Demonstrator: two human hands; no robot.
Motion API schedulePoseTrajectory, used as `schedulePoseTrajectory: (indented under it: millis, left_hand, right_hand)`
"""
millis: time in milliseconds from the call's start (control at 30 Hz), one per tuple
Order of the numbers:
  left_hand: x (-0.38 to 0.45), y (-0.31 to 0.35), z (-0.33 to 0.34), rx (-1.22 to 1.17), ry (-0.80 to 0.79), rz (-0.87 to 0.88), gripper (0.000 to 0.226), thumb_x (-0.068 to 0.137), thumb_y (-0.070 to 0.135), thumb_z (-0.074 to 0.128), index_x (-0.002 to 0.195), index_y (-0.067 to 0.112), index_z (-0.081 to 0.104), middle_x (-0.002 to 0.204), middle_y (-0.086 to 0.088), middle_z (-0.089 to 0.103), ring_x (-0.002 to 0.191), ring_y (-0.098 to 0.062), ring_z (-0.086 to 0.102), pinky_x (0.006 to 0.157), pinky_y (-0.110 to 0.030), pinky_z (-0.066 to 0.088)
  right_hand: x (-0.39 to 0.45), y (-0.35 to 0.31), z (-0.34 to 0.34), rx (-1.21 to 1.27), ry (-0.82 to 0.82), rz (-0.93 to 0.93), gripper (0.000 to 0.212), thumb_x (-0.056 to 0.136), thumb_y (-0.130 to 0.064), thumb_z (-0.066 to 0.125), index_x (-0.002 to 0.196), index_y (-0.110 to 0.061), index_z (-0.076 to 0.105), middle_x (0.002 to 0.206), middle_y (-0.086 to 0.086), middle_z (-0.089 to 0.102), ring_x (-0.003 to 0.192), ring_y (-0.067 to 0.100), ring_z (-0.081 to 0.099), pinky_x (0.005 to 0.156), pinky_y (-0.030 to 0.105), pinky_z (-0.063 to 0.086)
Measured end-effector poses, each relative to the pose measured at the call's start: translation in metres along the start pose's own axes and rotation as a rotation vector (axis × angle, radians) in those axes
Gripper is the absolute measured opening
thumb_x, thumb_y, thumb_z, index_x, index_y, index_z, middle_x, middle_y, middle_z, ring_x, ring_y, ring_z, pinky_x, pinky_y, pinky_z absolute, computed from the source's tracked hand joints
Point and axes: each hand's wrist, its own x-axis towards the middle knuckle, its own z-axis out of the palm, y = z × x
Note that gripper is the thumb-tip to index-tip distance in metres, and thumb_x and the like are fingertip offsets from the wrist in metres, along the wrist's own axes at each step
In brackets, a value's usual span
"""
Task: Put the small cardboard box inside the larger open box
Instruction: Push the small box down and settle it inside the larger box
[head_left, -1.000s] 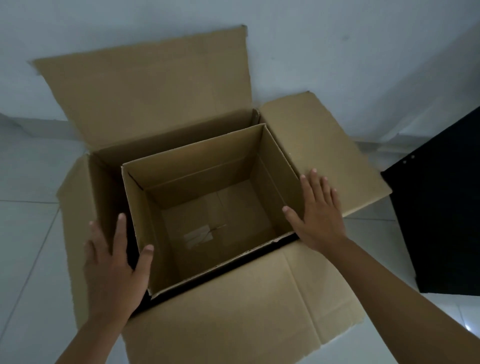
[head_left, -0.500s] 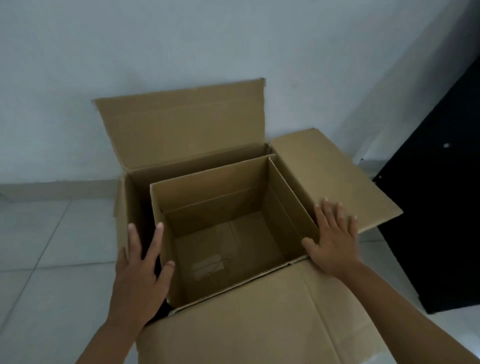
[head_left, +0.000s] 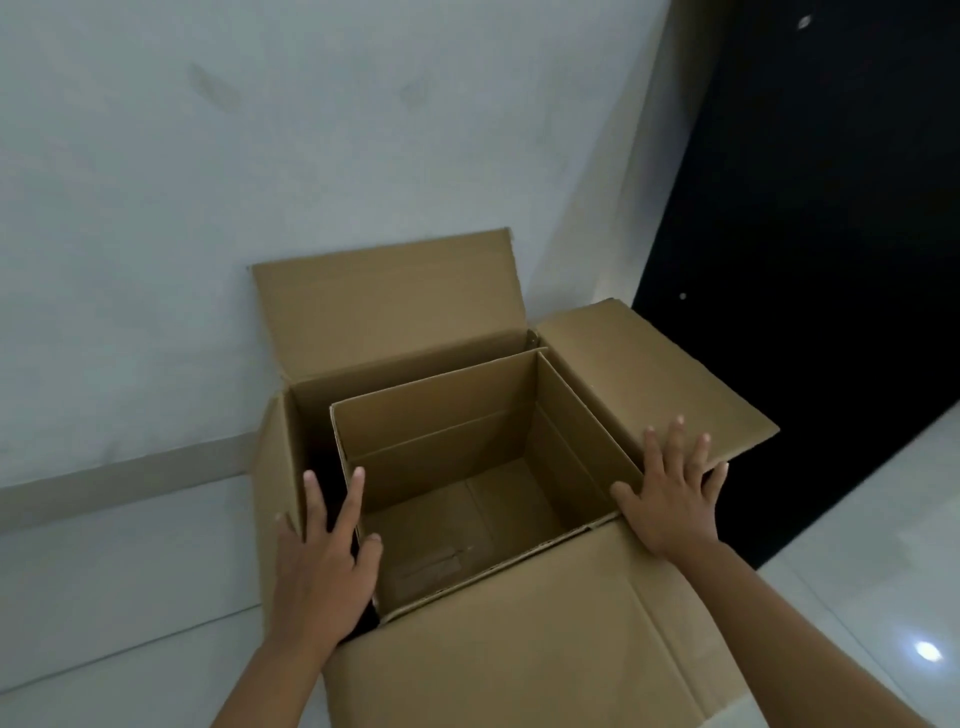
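Small box (head_left: 441, 415) sits inside large box (head_left: 519, 649); left hand (head_left: 322, 566) and right hand (head_left: 670, 499) spread flat either side.

Two cardboard boxes: one small cardboard box (head_left: 467, 499), open-topped, set inside one larger open box (head_left: 519, 649); four flaps on the larger, all spread open; two bare hands: left hand (head_left: 322, 566), right hand (head_left: 672, 499), each with five fingers splayed.
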Motion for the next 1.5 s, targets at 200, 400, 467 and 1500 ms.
schedulePoseTrajectory:
  millis: [200,400,467,1500]
  left_hand:
    - [0.015,0.007,0.013,-0.073,0.02,-0.036,0.06,0.092,0.039,0.032,0.142,0.035,-0.001,0.156,-0.007,-0.011,0.141,-0.04,-0.004,0.115,-0.051,0.008]
    - [0.031,0.001,0.008,-0.077,-0.007,-0.047,0.069,0.09,0.047,0.035,0.141,0.035,-0.008,0.153,-0.004,-0.021,0.141,-0.032,-0.013,0.115,-0.053,0.007]
    - [0.044,-0.002,0.002,-0.08,-0.02,-0.034,0.071,0.089,0.048,0.037,0.141,0.034,-0.009,0.153,-0.003,-0.024,0.14,-0.029,-0.018,0.113,-0.055,0.005]
    - [0.205,0.043,0.004,-0.347,0.071,0.139,0.081,0.086,0.017,0.055,0.144,0.026,-0.001,0.156,-0.01,-0.002,0.142,-0.029,0.008,0.113,-0.048,0.018]
  right_hand:
    - [0.005,0.013,-0.008,0.192,-0.029,0.158,0.088,0.085,-0.051,0.048,0.142,-0.02,-0.011,0.148,0.012,-0.033,0.136,0.044,-0.02,0.113,0.053,-0.004]
    - [0.008,0.005,-0.01,0.271,-0.014,0.258,0.088,0.085,-0.049,0.051,0.143,-0.02,-0.008,0.149,0.012,-0.032,0.137,0.044,-0.017,0.112,0.057,-0.003]
    - [0.008,0.004,-0.01,0.278,-0.016,0.258,0.088,0.085,-0.046,0.052,0.143,-0.019,-0.008,0.149,0.013,-0.032,0.137,0.045,-0.016,0.112,0.056,-0.003]
    - [0.03,0.045,-0.011,0.212,0.264,0.125,0.059,0.095,-0.027,0.037,0.144,-0.023,0.004,0.139,-0.003,-0.035,0.129,0.024,-0.034,0.109,0.038,-0.018]
